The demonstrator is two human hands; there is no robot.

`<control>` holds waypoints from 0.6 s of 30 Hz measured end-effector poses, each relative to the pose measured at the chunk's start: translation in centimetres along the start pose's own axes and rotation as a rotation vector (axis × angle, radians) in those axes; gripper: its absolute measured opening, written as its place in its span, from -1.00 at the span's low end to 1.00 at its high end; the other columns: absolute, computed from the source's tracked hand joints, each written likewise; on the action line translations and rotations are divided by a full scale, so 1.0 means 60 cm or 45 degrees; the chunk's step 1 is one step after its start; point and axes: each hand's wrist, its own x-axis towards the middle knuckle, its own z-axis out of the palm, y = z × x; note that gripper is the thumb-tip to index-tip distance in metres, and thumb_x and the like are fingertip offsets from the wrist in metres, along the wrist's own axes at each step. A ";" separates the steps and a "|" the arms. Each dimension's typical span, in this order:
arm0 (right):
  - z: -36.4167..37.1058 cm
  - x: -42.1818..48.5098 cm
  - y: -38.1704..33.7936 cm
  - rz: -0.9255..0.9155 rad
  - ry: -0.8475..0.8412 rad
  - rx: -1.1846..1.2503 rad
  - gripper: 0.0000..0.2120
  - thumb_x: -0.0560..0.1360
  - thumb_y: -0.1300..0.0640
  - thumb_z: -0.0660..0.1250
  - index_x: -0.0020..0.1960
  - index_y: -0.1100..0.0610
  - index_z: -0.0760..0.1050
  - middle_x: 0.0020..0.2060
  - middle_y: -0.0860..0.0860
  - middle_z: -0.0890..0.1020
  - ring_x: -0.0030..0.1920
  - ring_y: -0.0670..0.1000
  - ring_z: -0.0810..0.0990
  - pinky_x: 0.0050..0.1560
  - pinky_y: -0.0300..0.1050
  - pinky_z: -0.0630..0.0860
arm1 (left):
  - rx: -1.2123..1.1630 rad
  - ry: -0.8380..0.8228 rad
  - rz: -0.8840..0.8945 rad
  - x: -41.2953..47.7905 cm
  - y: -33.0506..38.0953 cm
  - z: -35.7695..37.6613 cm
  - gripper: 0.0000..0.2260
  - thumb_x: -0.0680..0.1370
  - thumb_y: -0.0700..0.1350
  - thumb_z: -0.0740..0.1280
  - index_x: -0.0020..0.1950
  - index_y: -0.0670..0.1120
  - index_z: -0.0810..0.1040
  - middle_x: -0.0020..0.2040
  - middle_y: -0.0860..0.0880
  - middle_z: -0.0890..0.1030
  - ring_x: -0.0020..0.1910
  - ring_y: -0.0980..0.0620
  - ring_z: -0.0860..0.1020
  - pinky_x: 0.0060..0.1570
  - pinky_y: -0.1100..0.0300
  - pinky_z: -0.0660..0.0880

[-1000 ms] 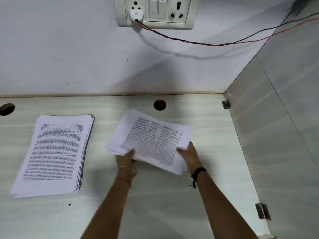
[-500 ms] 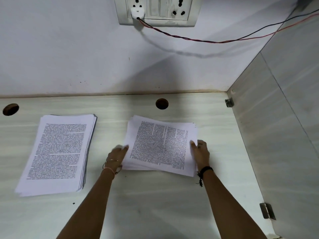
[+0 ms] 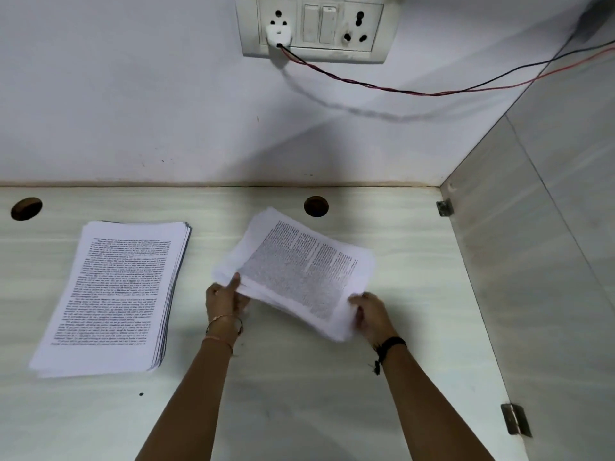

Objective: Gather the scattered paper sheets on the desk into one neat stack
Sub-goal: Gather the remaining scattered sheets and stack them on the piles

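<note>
Currently two hands, left hand (image 3: 225, 299) and right hand (image 3: 371, 311), grip one skewed paper bundle (image 3: 299, 271); a second stack (image 3: 113, 294) lies on the table (image 3: 399, 261).

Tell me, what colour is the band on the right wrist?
Black. The wristband shows best in the head view.

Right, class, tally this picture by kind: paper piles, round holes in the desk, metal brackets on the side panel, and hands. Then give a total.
Paper piles: 2, flat pile, held pile
Desk holes: 2, left hole, middle hole
Metal brackets: 2, far bracket, near bracket
Hands: 2, left hand, right hand, both gripping the held pile
Total: 8
</note>
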 end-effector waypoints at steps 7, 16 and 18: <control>0.006 -0.014 -0.007 0.047 -0.464 0.172 -0.63 0.50 0.11 0.36 0.30 0.09 0.46 0.15 0.13 0.62 0.12 0.15 0.61 -0.02 -0.03 0.62 | 0.443 -0.187 0.145 -0.011 0.012 0.010 -0.74 0.51 -0.42 0.24 0.19 -0.26 0.40 -0.07 -0.05 0.50 -0.07 -0.01 0.46 -0.12 0.26 0.50; 0.063 0.020 -0.041 -0.334 -0.155 -0.777 -0.80 0.59 0.18 0.17 0.20 0.13 0.41 0.04 0.09 0.58 0.02 0.11 0.58 0.13 0.04 0.52 | 0.963 -0.381 0.060 0.000 -0.037 -0.039 -0.23 0.32 0.08 0.46 0.40 -0.15 0.22 0.26 -0.19 0.49 0.20 -0.17 0.49 0.22 0.02 0.48; 0.085 0.026 -0.027 -0.425 0.090 -0.857 -0.76 0.59 0.26 0.10 0.24 0.20 0.34 -0.05 0.11 0.51 -0.08 0.12 0.52 -0.06 -0.06 0.46 | 0.968 -0.182 0.179 -0.009 -0.029 -0.025 -0.50 0.53 -0.09 0.31 0.40 -0.18 0.22 0.24 -0.24 0.49 0.20 -0.24 0.49 0.24 -0.04 0.43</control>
